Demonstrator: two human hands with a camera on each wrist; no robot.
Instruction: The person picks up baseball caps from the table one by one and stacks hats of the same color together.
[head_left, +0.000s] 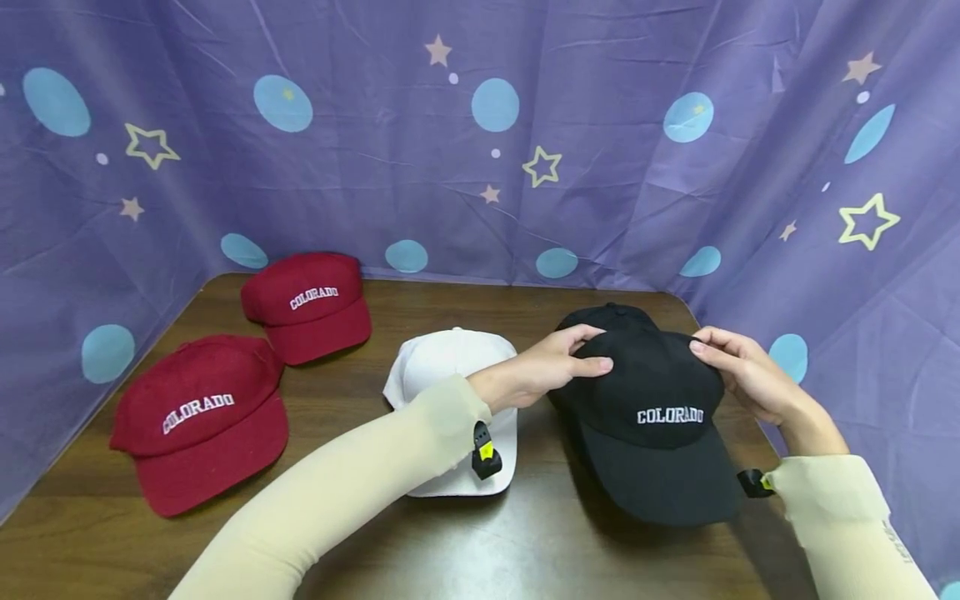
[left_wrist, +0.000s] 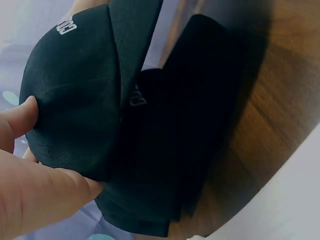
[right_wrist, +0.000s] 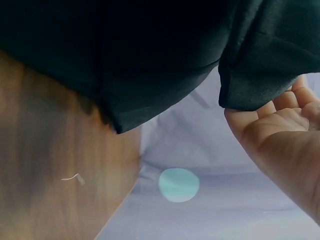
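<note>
Between both hands is a black baseball cap (head_left: pixel 652 379) with white COLORADO lettering, its brim toward me. My left hand (head_left: pixel 551 365) pinches the crown's left side between thumb and fingers; in the left wrist view its thumb and fingers grip the edge of that cap (left_wrist: pixel 75 110). On the opposite side my right hand (head_left: pixel 761 379) grips the cap, and the right wrist view has the fingers curled at its lower edge (right_wrist: pixel 270 80). A second black baseball cap (head_left: pixel 611 315) sits behind and beneath, mostly hidden; some of its lettering shows in the left wrist view.
A white cap (head_left: pixel 453 354) lies mid-table, partly covered by my left sleeve. Two red COLORADO caps (head_left: pixel 202 417) are at the left, one behind the other. The wooden table (head_left: pixel 480 550) meets a purple patterned curtain (head_left: pixel 420 167) at the back and sides.
</note>
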